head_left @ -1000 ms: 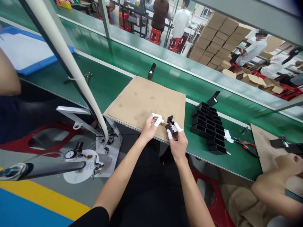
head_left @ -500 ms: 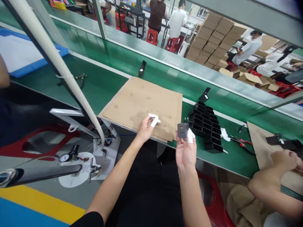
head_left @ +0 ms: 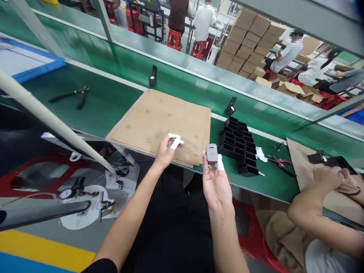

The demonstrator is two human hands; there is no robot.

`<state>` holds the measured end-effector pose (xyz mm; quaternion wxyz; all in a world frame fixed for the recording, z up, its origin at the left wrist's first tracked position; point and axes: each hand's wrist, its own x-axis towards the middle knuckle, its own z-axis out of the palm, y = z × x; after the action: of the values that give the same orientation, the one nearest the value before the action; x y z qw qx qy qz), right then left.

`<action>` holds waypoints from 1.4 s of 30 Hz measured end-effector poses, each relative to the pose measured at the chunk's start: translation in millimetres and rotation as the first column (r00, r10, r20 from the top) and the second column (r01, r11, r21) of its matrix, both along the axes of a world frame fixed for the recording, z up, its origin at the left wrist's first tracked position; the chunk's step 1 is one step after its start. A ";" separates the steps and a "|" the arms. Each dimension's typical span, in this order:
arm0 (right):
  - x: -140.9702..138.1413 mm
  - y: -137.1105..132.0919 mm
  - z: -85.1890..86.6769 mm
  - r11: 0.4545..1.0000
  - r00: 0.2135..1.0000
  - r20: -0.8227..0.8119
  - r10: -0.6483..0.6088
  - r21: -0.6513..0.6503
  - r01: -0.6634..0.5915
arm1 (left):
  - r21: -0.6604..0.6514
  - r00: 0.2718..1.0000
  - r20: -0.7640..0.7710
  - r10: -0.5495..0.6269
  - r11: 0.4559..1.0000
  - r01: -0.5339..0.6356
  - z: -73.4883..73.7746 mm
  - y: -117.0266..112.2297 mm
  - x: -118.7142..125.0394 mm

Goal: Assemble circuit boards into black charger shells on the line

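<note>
A worker's right hand (head_left: pixel 217 185), palm up, holds a dark gray block (head_left: pixel 212 152) with an orange slot at a table (head_left: pixel 110 85) topped in green, its fingers clamped on the block's sides. The piece is at the right edge of a stained cardboard sheet (head_left: pixel 159 121), just left of a cluster of black casings (head_left: pixel 237 144) standing open in rows. The left hand (head_left: pixel 165 149), fingertips sheathed in white, is over the sheet's near part with fingers curled toward the thumb; whether they meet or grip anything cannot be told. Beyond the sheet stands a black box (head_left: pixel 152 80) with its lid raised; a second lidded box (head_left: pixel 230 109) sits behind the casings. Black-handled pliers (head_left: pixel 72 96) lie at left, red-and-black pliers (head_left: pixel 281 162) at right beside a crumpled white scrap (head_left: pixel 261 154), near a co-worker's hands (head_left: pixel 327 178).
</note>
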<state>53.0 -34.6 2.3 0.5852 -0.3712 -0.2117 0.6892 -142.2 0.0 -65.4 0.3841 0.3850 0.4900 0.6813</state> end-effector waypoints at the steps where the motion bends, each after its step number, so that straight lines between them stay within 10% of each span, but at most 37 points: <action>1: -1.5 0.6 -0.7 1.000 1.000 0.019 -0.006 0.008 0.006 | 0.001 1.000 -0.004 0.001 1.000 -0.001 0.1 0.1 0.1; 5: -7.9 3.5 -9.5 0.985 0.965 0.240 -0.105 0.161 0.067 | 0.003 1.000 -0.003 -0.005 1.000 0.005 0.6 0.0 0.3; 8: -9.1 12.0 -23.6 0.864 0.782 0.494 -0.380 0.490 0.110 | 0.005 1.000 0.008 -0.005 1.000 0.005 0.8 -0.5 0.6; 12: -4.6 31.1 -49.2 0.674 0.454 0.724 -0.519 0.674 -0.303 | 0.020 1.000 0.018 -0.012 1.000 0.011 1.5 -1.0 1.3; 16: -2.3 41.2 -65.2 0.609 0.288 0.767 -0.573 0.634 -0.476 | 0.026 1.000 0.027 -0.006 1.000 0.006 2.5 -1.4 1.7; 24: -7.5 33.2 -35.3 0.596 0.323 0.737 -0.594 0.673 -0.439 | 0.011 1.000 0.022 -0.018 1.000 0.018 2.4 -2.9 0.9; 31: -13.2 37.1 -62.8 0.600 0.254 0.771 -0.584 0.621 -0.505 | 0.006 0.999 0.038 -0.013 1.000 0.012 -0.7 -0.7 0.7; 38: -8.7 33.7 -34.4 0.578 0.346 0.712 -0.612 0.700 -0.418 | -0.006 0.999 0.023 -0.031 0.999 0.031 -0.9 -3.3 -0.2; 42: -10.6 32.8 -45.7 0.579 0.318 0.741 -0.591 0.665 -0.472 | 0.000 0.999 0.034 -0.032 0.999 0.032 -2.0 -2.2 0.3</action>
<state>42.4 -1.9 -43.5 0.4698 -0.3928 -0.7808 0.1239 -141.9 -2.2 -67.4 0.4035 0.3808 0.4774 0.6814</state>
